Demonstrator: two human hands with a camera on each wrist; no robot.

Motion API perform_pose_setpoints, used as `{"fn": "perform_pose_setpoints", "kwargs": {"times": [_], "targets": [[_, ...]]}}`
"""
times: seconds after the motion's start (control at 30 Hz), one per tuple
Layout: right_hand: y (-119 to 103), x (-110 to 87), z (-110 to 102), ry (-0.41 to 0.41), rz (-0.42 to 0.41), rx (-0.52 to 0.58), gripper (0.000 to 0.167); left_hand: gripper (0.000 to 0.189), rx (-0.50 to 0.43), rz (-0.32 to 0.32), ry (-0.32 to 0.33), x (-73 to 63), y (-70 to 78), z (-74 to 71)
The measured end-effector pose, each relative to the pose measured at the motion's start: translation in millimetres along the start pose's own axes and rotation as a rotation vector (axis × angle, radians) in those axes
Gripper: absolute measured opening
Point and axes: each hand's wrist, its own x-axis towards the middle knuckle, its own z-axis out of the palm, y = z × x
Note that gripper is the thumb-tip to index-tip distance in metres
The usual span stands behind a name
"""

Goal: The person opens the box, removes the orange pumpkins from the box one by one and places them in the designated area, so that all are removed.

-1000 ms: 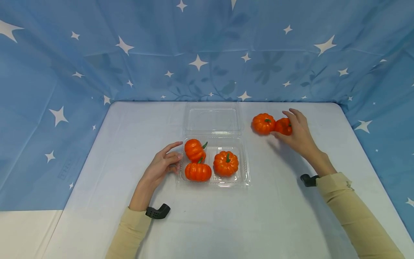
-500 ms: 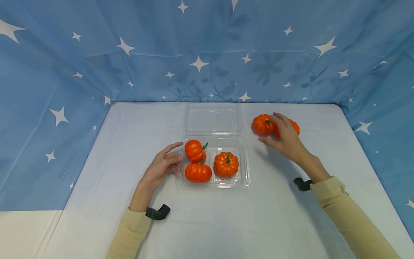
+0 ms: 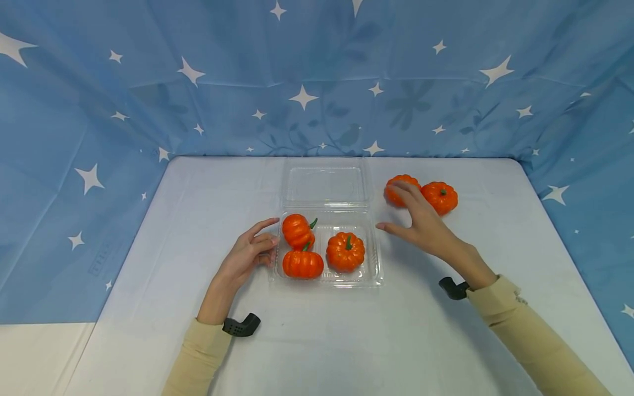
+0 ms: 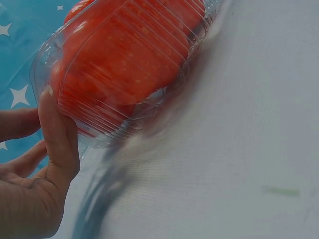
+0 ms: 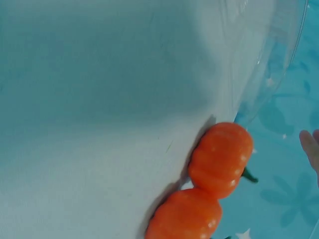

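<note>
My left hand (image 3: 247, 252) touches the left side of a clear plastic clamshell container (image 3: 372, 278), its fingers loosely bent. In the left wrist view a fingertip lies against the ribbed wall of the container (image 4: 94, 137). Three small orange pumpkins sit in the tray: one at the upper left (image 3: 298, 231), one at the lower left (image 3: 303, 264) and one at the right (image 3: 345, 252). My right hand (image 3: 426, 223) is spread and holds nothing. Its fingers partly cover a pumpkin (image 3: 394, 197) on the table; another pumpkin (image 3: 440, 198) lies beside that one.
The container's lid (image 3: 325, 186) lies folded back toward the far edge of the white table (image 3: 317, 341). A blue curtain (image 3: 317, 60) with white stars hangs behind the table. Each wrist carries a black camera, such as the left camera (image 3: 241, 325).
My right hand has moved left from the right-hand loose pumpkin, across the other one, toward the container. Both loose pumpkins stay in place. The left hand has not visibly moved.
</note>
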Motion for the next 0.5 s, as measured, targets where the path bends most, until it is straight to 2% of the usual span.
{"fn": "perform_pose_setpoints", "kwargs": {"times": [0.33, 0.5], "targets": [[-18.3, -3.7, 7.5, -0.070, -0.090, -0.004, 0.085, 0.058, -0.006, 0.006, -0.008, 0.7, -1.2, -0.3], [-26.7, -5.4, 10.5, -0.135, -0.116, -0.006, 0.084, 0.058, -0.009, 0.003, -0.002, 0.8, -1.0, 0.0]]}}
